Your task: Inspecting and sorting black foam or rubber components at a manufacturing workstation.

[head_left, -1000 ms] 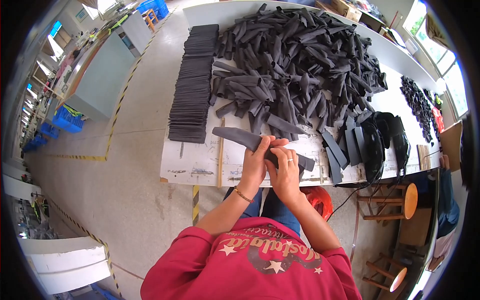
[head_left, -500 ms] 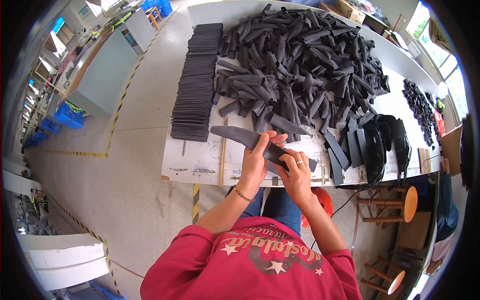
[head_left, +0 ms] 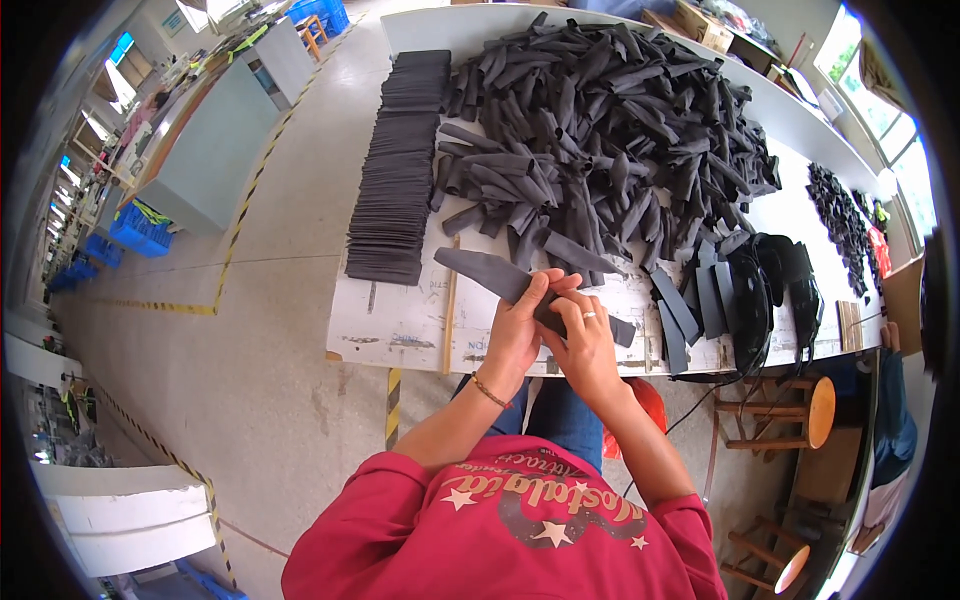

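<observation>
A long dark grey fabric piece (head_left: 484, 270) is held in both hands above the table's front edge, slanting from upper left to lower right. My left hand (head_left: 520, 322) grips its middle, with the thumb on top and the fingers beneath. Close against it, my right hand (head_left: 582, 338) closes on the lower part, fingers bent over the fabric. The piece's right end (head_left: 621, 331) pokes out past that hand. Just beyond the hands lies a loose grey fabric piece (head_left: 580, 252), at the front of a large heap of curled grey pieces (head_left: 610, 120).
A long, neat stack of flat grey pieces (head_left: 392, 170) runs along the left of the white table (head_left: 410, 335). At right are several flat dark strips (head_left: 678, 306) and black curved gear (head_left: 752, 300) with a cable. Wooden stools (head_left: 820, 411) stand below the table's right side.
My right hand has slid left along the fabric piece, up against my left hand. The piece and my left hand have shifted slightly right.
</observation>
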